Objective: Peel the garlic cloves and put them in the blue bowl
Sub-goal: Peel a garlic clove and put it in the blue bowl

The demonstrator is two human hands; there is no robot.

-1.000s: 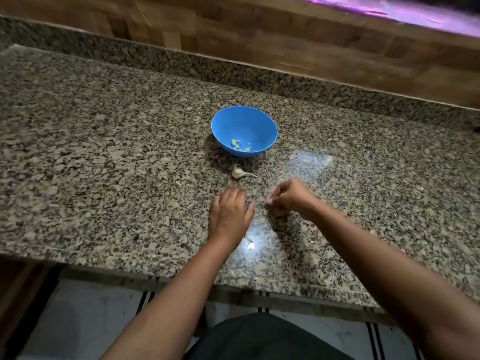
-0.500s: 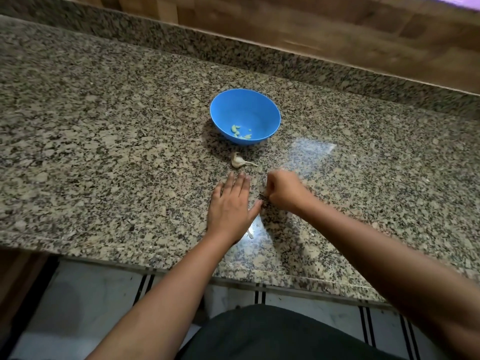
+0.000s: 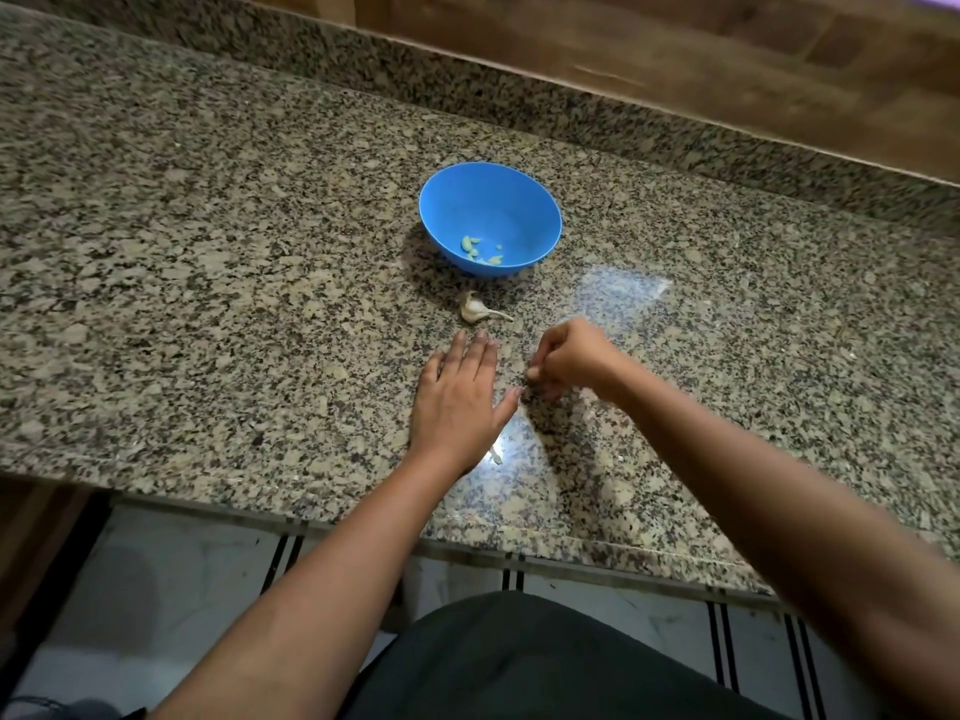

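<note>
Garlic clove (image 3: 474,310), unpeeled, lies on the granite counter (image 3: 208,304) just near of the blue bowl (image 3: 498,205), its dry tail pointing right. It lies apart from both hands.

Handling, as judged: the clove is light and firm, its papery skin is brittle, and it is likely to skid on the polished stone. It is best pinched across the plump body, not by the thin tail, which would probably snap off.

The bowl holds a few pale peeled pieces (image 3: 470,245) at its near side.

Left hand (image 3: 457,402) rests flat on the counter, fingers straight, holding nothing visible. Right hand (image 3: 569,358) is just to its right, fingers curled as in a pinch.

Not determined: motion blur hides whether the right fingertips hold a clove, a skin or nothing. A small pale scrap (image 3: 496,454) by the left wrist cannot be identified.
</note>
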